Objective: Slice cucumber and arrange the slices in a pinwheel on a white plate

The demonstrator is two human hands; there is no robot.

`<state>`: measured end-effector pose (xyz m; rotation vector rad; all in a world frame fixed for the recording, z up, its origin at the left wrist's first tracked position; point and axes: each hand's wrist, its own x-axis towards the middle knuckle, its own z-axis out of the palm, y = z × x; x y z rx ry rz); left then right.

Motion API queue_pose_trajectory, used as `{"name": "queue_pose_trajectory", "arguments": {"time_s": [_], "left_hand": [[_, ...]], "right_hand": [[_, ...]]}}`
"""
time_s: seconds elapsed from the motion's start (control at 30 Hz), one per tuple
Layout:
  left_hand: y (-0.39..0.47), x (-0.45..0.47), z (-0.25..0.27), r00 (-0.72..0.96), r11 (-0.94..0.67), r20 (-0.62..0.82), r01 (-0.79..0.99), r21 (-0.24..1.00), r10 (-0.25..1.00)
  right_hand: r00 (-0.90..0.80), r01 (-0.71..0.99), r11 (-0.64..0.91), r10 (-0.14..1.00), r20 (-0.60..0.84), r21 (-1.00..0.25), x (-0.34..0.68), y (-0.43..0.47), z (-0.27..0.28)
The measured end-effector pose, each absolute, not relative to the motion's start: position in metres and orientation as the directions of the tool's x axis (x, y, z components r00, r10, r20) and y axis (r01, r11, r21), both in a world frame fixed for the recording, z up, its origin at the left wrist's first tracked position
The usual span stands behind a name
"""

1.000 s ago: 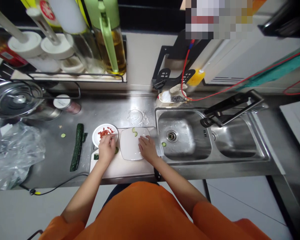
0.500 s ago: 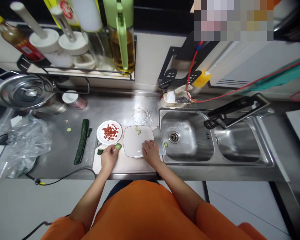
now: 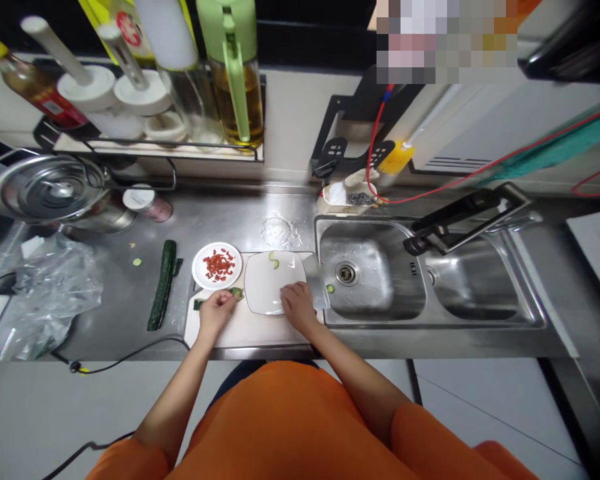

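Observation:
My left hand (image 3: 217, 315) is closed in a pinch at a cucumber slice (image 3: 237, 293) on the cutting board (image 3: 260, 333). Fingers bent loosely, my right hand (image 3: 299, 307) rests on the right part of a white square plate (image 3: 263, 287) and grips nothing I can see. Thin curved cucumber slices (image 3: 273, 261) lie near that plate's far edge. Beside it on the right is a broad knife blade (image 3: 320, 280); its handle is hidden. A dark green cucumber piece (image 3: 199, 304) sits left of my left hand. Just beyond that hand, a round white plate (image 3: 196, 270) holds chopped red bits.
A long cucumber (image 3: 163, 287) lies on the steel counter (image 3: 125, 300) to the left, near a crumpled plastic bag (image 3: 55, 287). On the right is a double sink (image 3: 370, 267) with a black faucet (image 3: 450, 220). A seasoning rack (image 3: 180, 152) hangs behind.
The cucumber slice at my left fingertips has tipped, so its round face shows less. My right hand stays on the square plate, with its fingers slightly farther left. The view has shifted a little.

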<state>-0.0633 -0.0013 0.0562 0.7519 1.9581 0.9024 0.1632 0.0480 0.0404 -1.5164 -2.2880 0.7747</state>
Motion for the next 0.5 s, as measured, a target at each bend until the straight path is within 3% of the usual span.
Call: {"name": "queue_pose_trajectory", "arguments": {"time_s": [0.1, 0.27, 0.5], "left_hand": [[0.008, -0.053, 0.068, -0.376, 0.538, -0.502, -0.009, 0.843, 0.779], [0.027, -0.024, 0.078, -0.220, 0.506, -0.533, -0.170, 0.846, 0.817], [0.041, -0.006, 0.075, -0.085, 0.607, -0.664, -0.333, 0.722, 0.743]], "right_hand": [[-0.394, 0.656, 0.235, 0.917, -0.060, -0.717, 0.155, 0.056, 0.044], [-0.401, 0.402, -0.068, 0.883, -0.243, -0.913, 0.143, 0.073, 0.062], [-0.383, 0.311, -0.180, 0.875, -0.296, -0.933, 0.149, 0.085, 0.071]]}}
